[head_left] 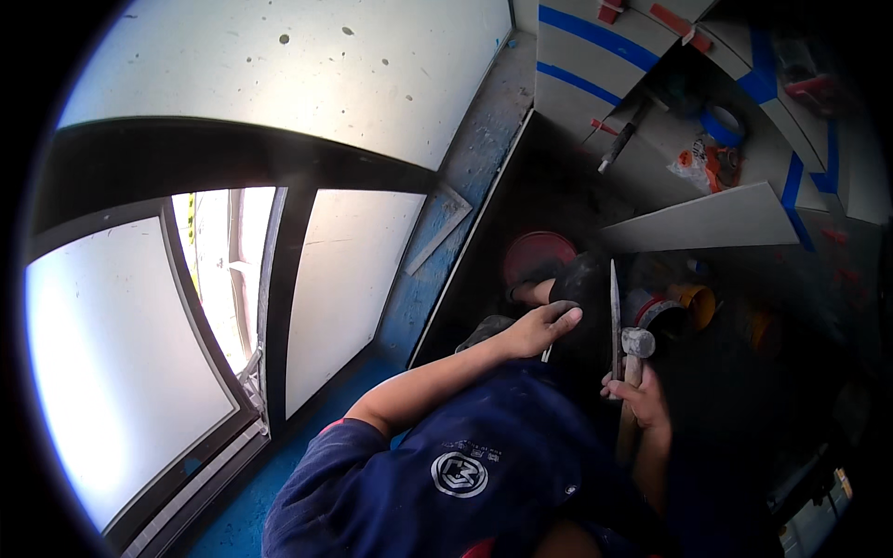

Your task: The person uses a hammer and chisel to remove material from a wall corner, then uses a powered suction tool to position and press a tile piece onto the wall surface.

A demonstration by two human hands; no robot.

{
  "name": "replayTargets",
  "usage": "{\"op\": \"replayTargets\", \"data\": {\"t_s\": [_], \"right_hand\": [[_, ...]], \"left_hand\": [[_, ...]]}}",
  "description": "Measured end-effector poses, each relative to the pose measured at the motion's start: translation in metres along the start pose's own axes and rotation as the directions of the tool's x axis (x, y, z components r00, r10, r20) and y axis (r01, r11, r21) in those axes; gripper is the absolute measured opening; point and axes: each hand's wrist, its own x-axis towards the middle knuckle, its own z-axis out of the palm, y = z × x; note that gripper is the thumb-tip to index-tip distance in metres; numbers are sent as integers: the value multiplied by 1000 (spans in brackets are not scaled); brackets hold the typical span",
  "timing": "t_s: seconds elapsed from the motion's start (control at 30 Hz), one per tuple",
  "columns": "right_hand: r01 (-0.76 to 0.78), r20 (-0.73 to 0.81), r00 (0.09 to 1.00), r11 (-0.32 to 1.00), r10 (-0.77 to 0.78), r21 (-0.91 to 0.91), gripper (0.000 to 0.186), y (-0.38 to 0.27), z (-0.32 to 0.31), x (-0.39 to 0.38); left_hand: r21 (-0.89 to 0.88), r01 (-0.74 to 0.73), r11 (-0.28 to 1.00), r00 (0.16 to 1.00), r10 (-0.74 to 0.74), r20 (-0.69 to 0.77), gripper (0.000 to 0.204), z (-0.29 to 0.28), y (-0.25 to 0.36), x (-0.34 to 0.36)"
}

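My left hand (551,325) rests on my dark-clothed knee, thumb out and fingers lying loosely, holding nothing that I can see. To its right, my right hand (640,398) grips a hammer (637,343) with a pale head and wooden handle, together with a long pointed metal chisel (615,307) held upright beside it. Beyond the knee sits a red round bucket or basin (538,253), partly hidden by my leg. Right of the chisel are a tin (644,303) with a red band and a yellow container (698,305), both in shadow.
Grey tiles (581,37) with blue tape and red clips stand at the upper right, near a blue tape roll (721,126) and a dark-handled tool (616,151). A pale angled board (707,217) juts above the containers. Frosted window panels (344,279) with dark frames line the left.
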Motion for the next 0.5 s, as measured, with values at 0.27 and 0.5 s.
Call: {"op": "replayTargets", "data": {"t_s": [0.27, 0.5], "right_hand": [[201, 422, 902, 953, -90, -228, 50, 19, 111, 204], [-91, 284, 938, 932, 199, -352, 26, 85, 198, 261]], "left_hand": [[-251, -304, 919, 774, 85, -627, 37, -90, -110, 71], [221, 302, 927, 495, 45, -868, 30, -175, -271, -32]]}}
